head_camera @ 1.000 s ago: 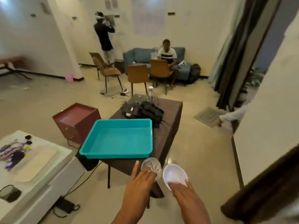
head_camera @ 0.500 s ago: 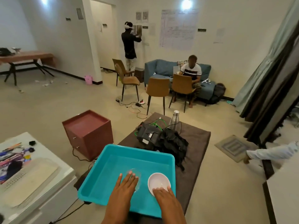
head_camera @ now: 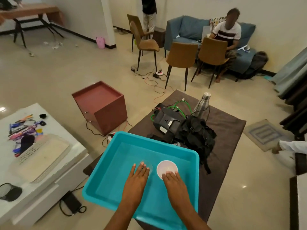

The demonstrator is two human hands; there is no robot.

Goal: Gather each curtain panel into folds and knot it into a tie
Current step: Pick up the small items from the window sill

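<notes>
Both forearms enter from the lower edge and reach forward into a teal tray (head_camera: pixel 98 178) that stands on the near end of a low table draped in a brown cloth (head_camera: pixel 230 130). The left hand (head_camera: pixel 137 178) lies palm down with its fingers straight and close together, spread over a clear bowl (head_camera: pixel 150 168) that is only faintly visible beneath the fingertips; it is relaxed, not clenched. The right hand (head_camera: pixel 174 181), also palm down, rests its straight fingertips on the near rim of a white bowl (head_camera: pixel 167 166), which sits upright on the tray floor just beside the clear one; the thumb is hidden, and no grasp is visible. Beyond the tray, on the same cloth, lie a black bag (head_camera: pixel 197 138), a black device (head_camera: pixel 167 121) trailing green cables, and an upright steel bottle (head_camera: pixel 201 103). To the left stand a white counter (head_camera: pixel 69 146) carrying stationery and a red-brown cabinet (head_camera: pixel 101 105). Farther off, brown chairs (head_camera: pixel 181 55) face a blue sofa (head_camera: pixel 187 29) with a seated person (head_camera: pixel 227 34). The task's things, a grey-green curtain panel (head_camera: pixel 290 68) and a dark curtain panel (head_camera: pixel 297 98), hang loose at the right edge of the room, well apart from both hands.
</notes>
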